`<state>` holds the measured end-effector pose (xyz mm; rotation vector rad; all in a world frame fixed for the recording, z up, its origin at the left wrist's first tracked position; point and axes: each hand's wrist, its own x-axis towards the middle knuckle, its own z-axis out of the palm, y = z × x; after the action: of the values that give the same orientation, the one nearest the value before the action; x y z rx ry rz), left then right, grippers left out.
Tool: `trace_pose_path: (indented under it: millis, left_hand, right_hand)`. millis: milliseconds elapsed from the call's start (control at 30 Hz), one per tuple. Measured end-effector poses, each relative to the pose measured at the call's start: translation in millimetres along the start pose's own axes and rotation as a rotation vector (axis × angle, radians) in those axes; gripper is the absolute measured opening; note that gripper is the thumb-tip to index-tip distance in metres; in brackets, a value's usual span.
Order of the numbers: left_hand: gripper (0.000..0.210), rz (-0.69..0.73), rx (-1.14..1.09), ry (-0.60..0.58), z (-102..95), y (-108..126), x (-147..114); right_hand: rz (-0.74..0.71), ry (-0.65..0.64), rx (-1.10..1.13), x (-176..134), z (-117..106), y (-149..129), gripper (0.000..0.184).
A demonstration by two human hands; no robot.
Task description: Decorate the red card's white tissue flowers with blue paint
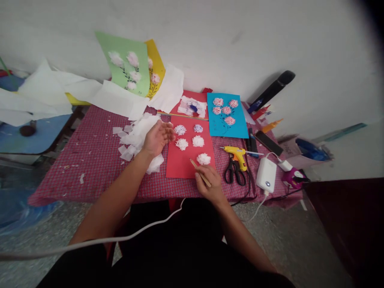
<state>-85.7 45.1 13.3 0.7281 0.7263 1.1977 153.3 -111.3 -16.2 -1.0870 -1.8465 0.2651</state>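
A red sheet of paper (187,166) lies on the table with several fluffy paper flowers on it. The upper flowers, such as this speckled flower (180,130), carry purple dots; the lower right flower (203,159) is plain white. My right hand (211,185) grips a thin wooden brush-like stick (203,177) over the sheet's lower edge, its tip pointing up and left. My left hand (158,138) is raised with fingers apart and palm turned toward the flowers, holding nothing. Beneath it spreads a pile of white tissue squares (136,138). A purple-stained tissue (192,107) lies beyond the red sheet.
On the right are a blue flower card (214,128), a yellow glue gun (237,152), black scissors (235,173) and a white power bank (266,175) with cables. Green (123,44) and yellow cards lean on the wall. A white cable (144,229) crosses my lap.
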Motion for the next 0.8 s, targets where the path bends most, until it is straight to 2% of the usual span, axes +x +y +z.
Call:
trace_pose_path:
  millis: [200, 467, 800]
  left_hand:
    - [0.054, -0.006, 0.000, -0.009, -0.8, 0.5, 0.9]
    - [0.055, -0.036, 0.000, -0.005, -1.5, -0.6, 1.1]
    - [0.057, -0.065, -0.008, -0.042, -2.0, 0.4, 1.5]
  right_hand:
    - [-0.024, 0.025, -0.038, 3.2, -0.2, -2.7, 0.024]
    - [-0.015, -0.006, -0.089, 1.2, -0.8, -1.3, 0.021]
    - [-0.016, -0.007, 0.005, -0.1, 1.8, 1.4, 0.031]
